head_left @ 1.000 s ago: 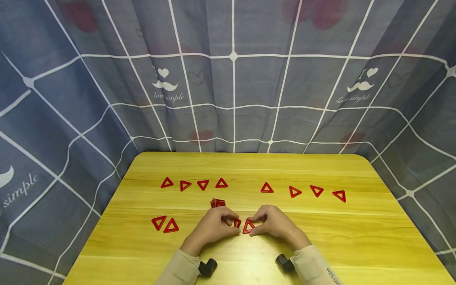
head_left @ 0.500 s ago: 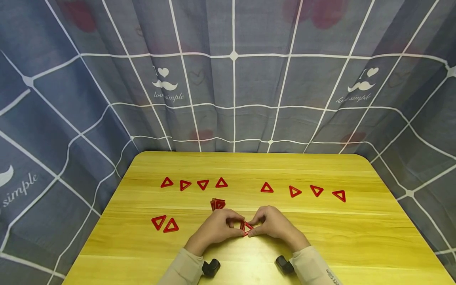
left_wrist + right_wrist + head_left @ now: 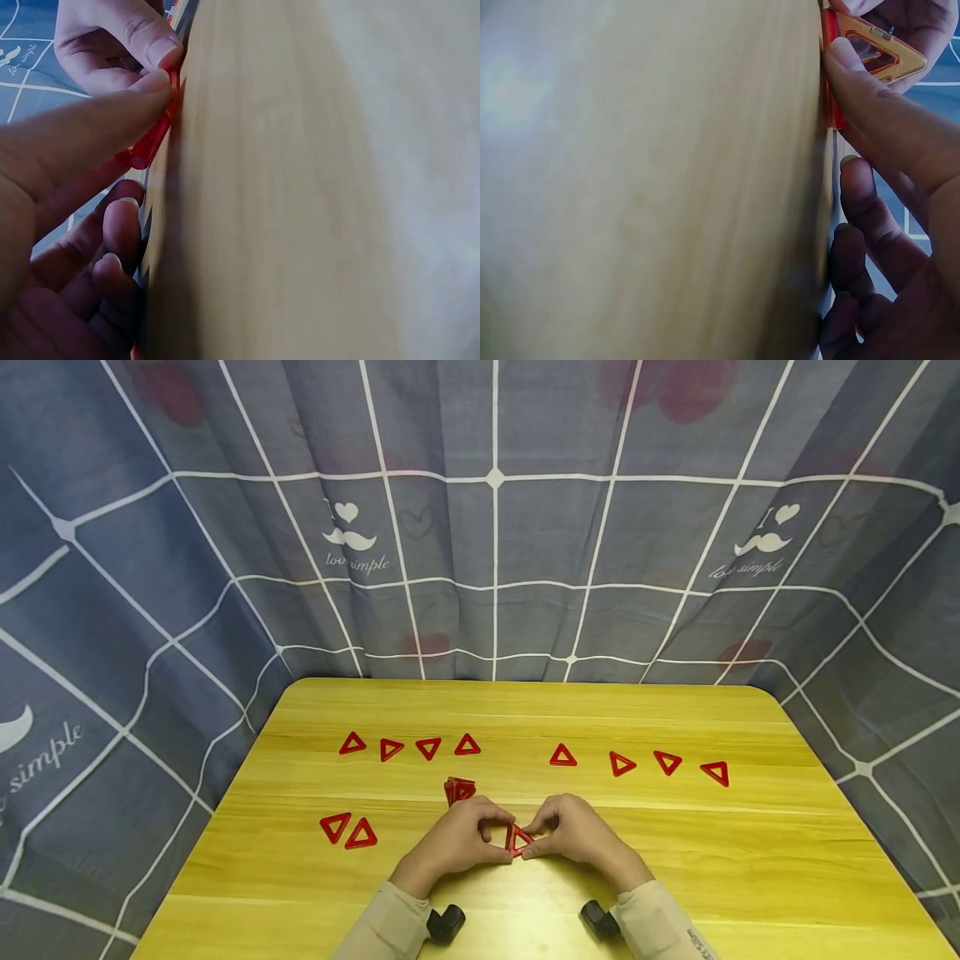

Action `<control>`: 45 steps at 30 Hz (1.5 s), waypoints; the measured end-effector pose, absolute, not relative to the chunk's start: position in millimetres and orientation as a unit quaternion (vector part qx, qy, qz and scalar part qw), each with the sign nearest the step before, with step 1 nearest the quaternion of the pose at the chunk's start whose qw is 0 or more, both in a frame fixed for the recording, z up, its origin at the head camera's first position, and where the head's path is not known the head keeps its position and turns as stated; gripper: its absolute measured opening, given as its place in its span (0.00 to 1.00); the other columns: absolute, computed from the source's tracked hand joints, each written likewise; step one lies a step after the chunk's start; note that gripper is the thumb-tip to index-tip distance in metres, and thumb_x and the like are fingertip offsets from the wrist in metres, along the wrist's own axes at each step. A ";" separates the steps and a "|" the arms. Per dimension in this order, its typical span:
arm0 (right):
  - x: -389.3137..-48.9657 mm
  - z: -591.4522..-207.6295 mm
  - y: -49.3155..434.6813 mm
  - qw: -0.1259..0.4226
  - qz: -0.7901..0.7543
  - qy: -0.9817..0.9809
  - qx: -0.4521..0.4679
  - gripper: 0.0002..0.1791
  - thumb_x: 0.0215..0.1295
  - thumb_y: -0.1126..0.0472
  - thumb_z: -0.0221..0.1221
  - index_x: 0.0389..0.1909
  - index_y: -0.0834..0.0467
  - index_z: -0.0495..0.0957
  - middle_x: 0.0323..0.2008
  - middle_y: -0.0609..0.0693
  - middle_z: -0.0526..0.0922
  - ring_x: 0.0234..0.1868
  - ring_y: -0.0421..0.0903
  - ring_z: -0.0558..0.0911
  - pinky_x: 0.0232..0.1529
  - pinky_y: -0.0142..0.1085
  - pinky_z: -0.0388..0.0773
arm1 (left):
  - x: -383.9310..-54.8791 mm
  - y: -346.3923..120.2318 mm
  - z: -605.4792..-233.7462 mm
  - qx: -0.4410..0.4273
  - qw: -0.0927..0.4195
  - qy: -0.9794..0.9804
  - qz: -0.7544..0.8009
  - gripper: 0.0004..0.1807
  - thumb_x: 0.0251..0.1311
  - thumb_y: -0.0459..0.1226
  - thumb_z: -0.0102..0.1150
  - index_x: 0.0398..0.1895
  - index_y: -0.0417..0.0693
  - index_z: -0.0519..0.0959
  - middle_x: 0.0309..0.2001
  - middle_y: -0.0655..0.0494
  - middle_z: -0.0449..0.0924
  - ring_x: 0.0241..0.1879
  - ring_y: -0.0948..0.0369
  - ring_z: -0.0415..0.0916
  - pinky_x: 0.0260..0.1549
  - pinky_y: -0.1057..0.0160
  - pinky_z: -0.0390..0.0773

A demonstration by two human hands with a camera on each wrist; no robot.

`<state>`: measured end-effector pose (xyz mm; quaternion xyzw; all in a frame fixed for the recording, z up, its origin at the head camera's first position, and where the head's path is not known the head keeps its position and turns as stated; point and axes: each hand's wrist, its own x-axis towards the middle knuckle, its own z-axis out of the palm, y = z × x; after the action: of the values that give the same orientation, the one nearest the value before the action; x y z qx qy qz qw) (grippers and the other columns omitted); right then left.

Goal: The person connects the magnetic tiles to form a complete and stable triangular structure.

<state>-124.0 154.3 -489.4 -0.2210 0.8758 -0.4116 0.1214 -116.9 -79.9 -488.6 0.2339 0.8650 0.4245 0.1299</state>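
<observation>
Near the table's front middle, my left hand [image 3: 468,835] pinches a red triangular frame tile [image 3: 911,64] between thumb and fingers. This tile stands tilted up on its edge. My right hand [image 3: 576,833] pinches a second red triangular tile [image 3: 527,839], which lies about flat just above or on the table; I cannot tell which. The two tiles meet along one side, at the fingertips of both hands. In the left wrist view, the thumbs of both hands almost touch over a red tile edge [image 3: 154,139]. The other fingers of each hand are loosely curled below.
A small stack of red triangular tiles [image 3: 460,789] lies just beyond my left hand. Several single tiles form a row [image 3: 429,747] at the back left and another [image 3: 621,763] at the back right. Two tiles [image 3: 362,833] lie at left on the wooden table [image 3: 675,902].
My left hand has moved slightly right, bringing its tile against the one in my right hand. The tiles were apart a second ago and now touch. The other tiles stay put.
</observation>
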 end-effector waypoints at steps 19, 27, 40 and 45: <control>-142.9 -474.9 177.4 0.077 -0.417 0.902 -0.077 0.22 0.52 0.53 0.77 0.45 0.60 0.84 0.31 0.47 0.78 0.30 0.43 0.75 0.33 0.36 0.74 | -117.5 -79.6 -491.0 0.234 0.133 0.867 0.419 0.23 0.49 0.42 0.80 0.50 0.49 0.86 0.39 0.62 0.78 0.29 0.67 0.71 0.31 0.67 0.74; -169.3 -470.2 194.7 0.059 -0.371 0.924 -0.073 0.31 0.52 0.57 0.78 0.57 0.62 0.81 0.47 0.58 0.81 0.41 0.50 0.79 0.43 0.46 0.78 | -117.4 -80.1 -491.9 0.231 0.136 0.867 0.420 0.23 0.49 0.42 0.80 0.50 0.51 0.86 0.40 0.63 0.78 0.29 0.68 0.70 0.34 0.67 0.74; -202.8 -459.6 198.9 0.078 -0.283 0.934 -0.204 0.31 0.57 0.65 0.73 0.62 0.66 0.77 0.41 0.59 0.75 0.36 0.50 0.71 0.40 0.44 0.70 | -117.1 -79.1 -493.1 0.226 0.143 0.866 0.423 0.22 0.49 0.42 0.80 0.49 0.54 0.86 0.41 0.64 0.77 0.30 0.68 0.70 0.34 0.67 0.74; -210.2 -458.0 193.1 0.084 -0.261 0.935 -0.223 0.27 0.60 0.66 0.71 0.61 0.65 0.79 0.45 0.60 0.75 0.38 0.50 0.72 0.45 0.45 0.72 | -117.4 -80.3 -492.1 0.224 0.145 0.864 0.426 0.21 0.50 0.42 0.80 0.50 0.54 0.86 0.41 0.64 0.77 0.30 0.68 0.70 0.34 0.66 0.74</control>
<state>-210.2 193.1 -458.0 -0.2233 0.9354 -0.2607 0.0845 -117.4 -80.3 -492.1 0.2242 0.8644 0.4261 0.1449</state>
